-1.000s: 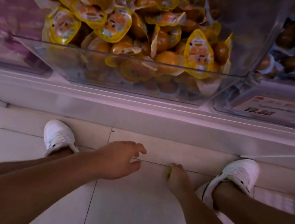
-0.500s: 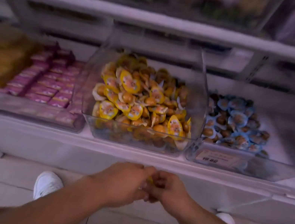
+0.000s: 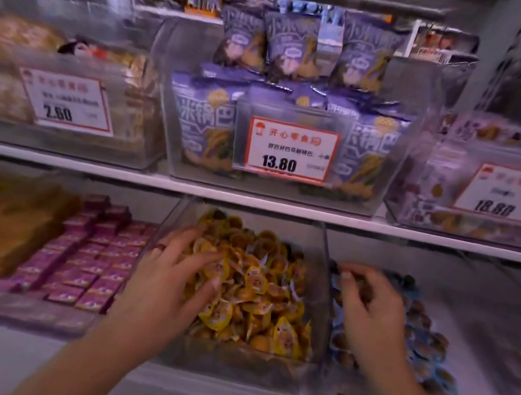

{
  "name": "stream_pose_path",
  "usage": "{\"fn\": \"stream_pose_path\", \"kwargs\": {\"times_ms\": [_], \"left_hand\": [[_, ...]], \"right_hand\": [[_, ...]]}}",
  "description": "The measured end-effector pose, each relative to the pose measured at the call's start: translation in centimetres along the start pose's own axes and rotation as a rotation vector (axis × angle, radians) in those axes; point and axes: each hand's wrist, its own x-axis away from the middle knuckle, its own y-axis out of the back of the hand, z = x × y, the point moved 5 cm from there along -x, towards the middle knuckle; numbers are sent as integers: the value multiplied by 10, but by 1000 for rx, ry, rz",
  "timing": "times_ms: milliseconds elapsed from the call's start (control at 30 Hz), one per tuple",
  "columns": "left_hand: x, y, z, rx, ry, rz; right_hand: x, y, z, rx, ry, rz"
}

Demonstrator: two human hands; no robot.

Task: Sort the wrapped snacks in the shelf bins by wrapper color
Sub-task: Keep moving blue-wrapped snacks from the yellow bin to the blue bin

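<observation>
Yellow-wrapped snacks point(image 3: 257, 287) fill the clear middle bin point(image 3: 234, 360) on the lower shelf, and the left hand point(image 3: 167, 285) lies on the heap, fingers spread wide. Over the blue-wrapped snacks point(image 3: 424, 344) in the next bin, the right hand point(image 3: 368, 307) curls its fingers; whether they pinch anything cannot be told. Purple bags point(image 3: 288, 49) and a price tag point(image 3: 290, 150) sit on the white shelf point(image 3: 84, 164) above.

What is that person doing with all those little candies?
A person is sorting wrapped snacks on a shop shelf. The left hand rests with spread fingers on the pile of yellow-wrapped snacks in the middle clear bin. The right hand reaches over the bin of blue-wrapped snacks beside it, fingers curled; whether it holds one is too blurry to tell. Pink boxes sit in the bin to the left.
</observation>
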Motion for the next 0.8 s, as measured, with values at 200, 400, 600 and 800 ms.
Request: {"fn": "stream_pose_path", "kwargs": {"times_ms": [200, 400, 600, 800], "left_hand": [[-70, -67, -27, -50, -55, 145], [-130, -137, -5, -401, 50, 542], [-143, -137, 22, -177, 57, 553], [-141, -120, 41, -42, 148, 561]], "right_hand": [[-24, -29, -40, -110, -174, 15], [-25, -31, -53, -166, -246, 38], [-25, -32, -52, -167, -281, 48], [-23, -32, -51, -174, -300, 48]]}}
